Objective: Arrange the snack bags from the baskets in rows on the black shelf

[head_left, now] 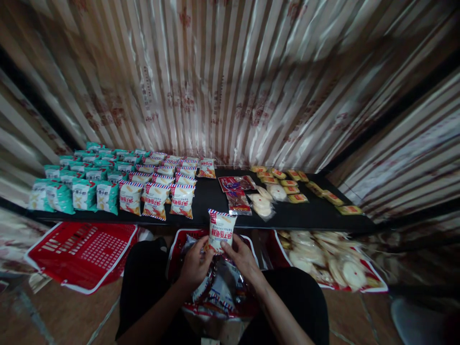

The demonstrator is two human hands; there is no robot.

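Between my two hands, a white and orange snack bag (223, 224) with a striped top edge is held up in front of the shelf's edge. My left hand (196, 264) grips its lower left corner, fingers closed. On the other side my right hand (243, 258) has its thumb on the bag's front, its other fingers partly hidden behind. Below both hands, a red basket (172, 254) with a white rim stands between my knees, holding several more snack bags (221, 287).
On the black shelf (212, 218) stand rows of teal bags (84, 196) and matching white-orange bags (155, 200). Farther right lie red packets (239, 202), clear packs of pale discs (262, 206) and yellow packets (297, 198). Red baskets (82, 254) flank my knees; a striped curtain (201, 86) hangs behind.
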